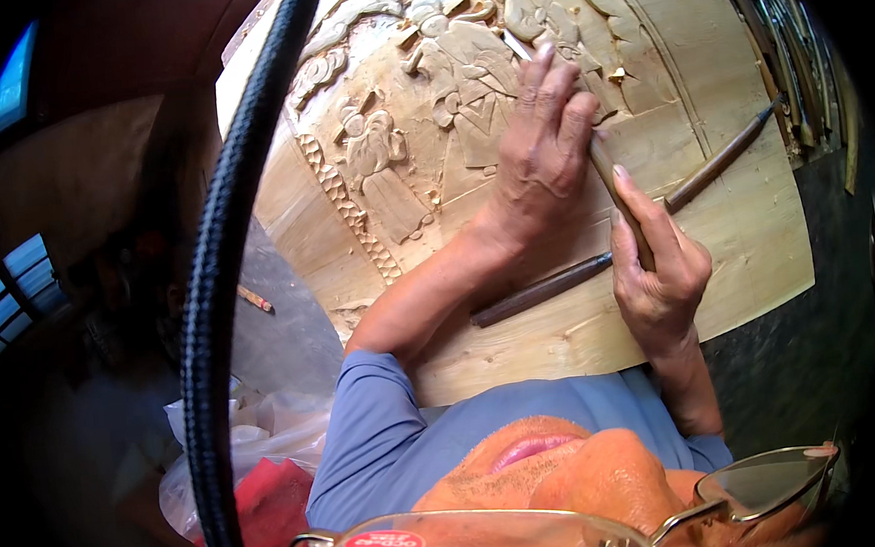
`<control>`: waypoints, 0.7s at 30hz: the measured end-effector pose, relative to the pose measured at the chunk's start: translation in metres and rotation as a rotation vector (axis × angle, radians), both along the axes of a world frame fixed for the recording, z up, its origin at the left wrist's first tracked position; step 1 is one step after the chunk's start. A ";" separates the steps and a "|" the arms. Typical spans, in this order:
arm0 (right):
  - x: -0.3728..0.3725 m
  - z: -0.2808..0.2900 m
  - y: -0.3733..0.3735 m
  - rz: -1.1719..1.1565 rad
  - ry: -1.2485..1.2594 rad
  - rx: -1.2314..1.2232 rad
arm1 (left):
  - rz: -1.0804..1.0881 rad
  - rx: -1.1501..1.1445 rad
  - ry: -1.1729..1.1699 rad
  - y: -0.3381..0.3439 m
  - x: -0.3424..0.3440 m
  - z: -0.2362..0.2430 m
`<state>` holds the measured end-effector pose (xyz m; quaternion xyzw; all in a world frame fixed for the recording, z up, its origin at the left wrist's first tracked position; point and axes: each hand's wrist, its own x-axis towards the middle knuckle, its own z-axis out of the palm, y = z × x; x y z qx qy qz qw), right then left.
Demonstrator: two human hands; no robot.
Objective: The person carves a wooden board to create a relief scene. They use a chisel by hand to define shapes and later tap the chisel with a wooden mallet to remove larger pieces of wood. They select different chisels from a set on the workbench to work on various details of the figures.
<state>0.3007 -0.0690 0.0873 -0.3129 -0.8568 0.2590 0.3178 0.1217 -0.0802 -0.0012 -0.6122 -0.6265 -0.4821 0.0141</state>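
Note:
A carving chisel runs slantwise between my two hands, its handle (624,202) low and its bright blade (516,46) up among the relief. My right hand (663,275) is closed round the handle. Further up, my left hand (548,146) is closed over the chisel's front part, fingers pressed together, resting on the pale wooden panel (747,255). Carved robed figures (380,157) stand out in relief to the left of my left hand and around the blade. My left hand hides part of the chisel and the carving.
Across the panel's near part lie a dark wooden tool handle (544,289) and a brown-handled tool (721,164); my right hand hides whether they join. Many long carving tools (795,61) are bunched at the far right. A black braided cable (223,246) crosses the left. Plastic bags (267,429) sit lower left.

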 end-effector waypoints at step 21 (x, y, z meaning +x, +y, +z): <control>-0.019 -0.005 0.006 -0.038 0.039 -0.063 | 0.044 0.043 0.062 0.015 -0.017 0.008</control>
